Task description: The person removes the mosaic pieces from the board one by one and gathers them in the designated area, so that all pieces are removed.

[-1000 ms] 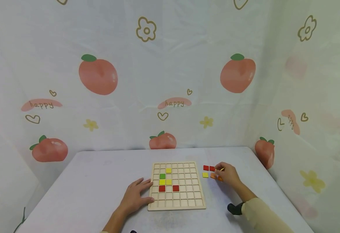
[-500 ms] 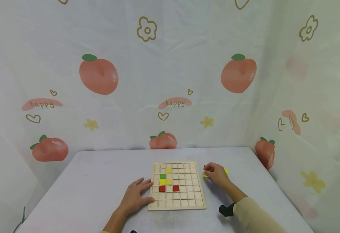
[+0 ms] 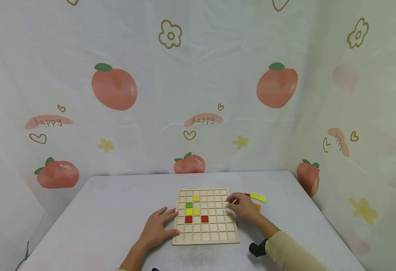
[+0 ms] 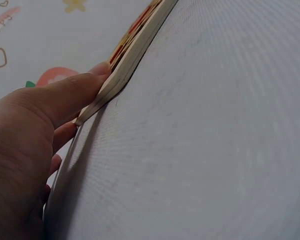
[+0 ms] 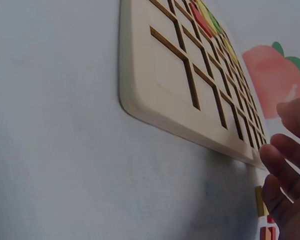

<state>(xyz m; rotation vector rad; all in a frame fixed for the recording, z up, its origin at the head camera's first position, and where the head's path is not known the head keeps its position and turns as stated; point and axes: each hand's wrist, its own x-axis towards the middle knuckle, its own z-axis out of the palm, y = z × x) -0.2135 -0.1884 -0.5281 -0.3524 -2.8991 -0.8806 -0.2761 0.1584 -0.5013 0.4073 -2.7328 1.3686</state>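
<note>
A wooden grid board [image 3: 218,241] lies on the table with yellow, green and red square tiles in some of its cells. Against its left rim rests my left hand [image 3: 157,229], fingers stretched out; the left wrist view shows the thumb [image 4: 82,90] on the rim. My right hand [image 3: 244,207] hovers by the board's right edge with bent fingers. Between its thumb and fingertips a gap shows in the right wrist view, and no tile is visible there. Behind this hand sit a red tile [image 3: 247,195], a yellow tile [image 3: 262,198] and an orange tile [image 3: 257,207]; it partly hides others.
A green tile [image 3: 189,205] and a red tile [image 3: 204,219] are among those in the board's left half. The white table [image 3: 110,210] extends around the board. Behind it hangs a white curtain [image 3: 143,150] printed with peaches.
My right hand has moved left from the loose tiles to the board's right edge. Two yellow tiles now show beside the red ones. The left hand has stayed on the rim.
</note>
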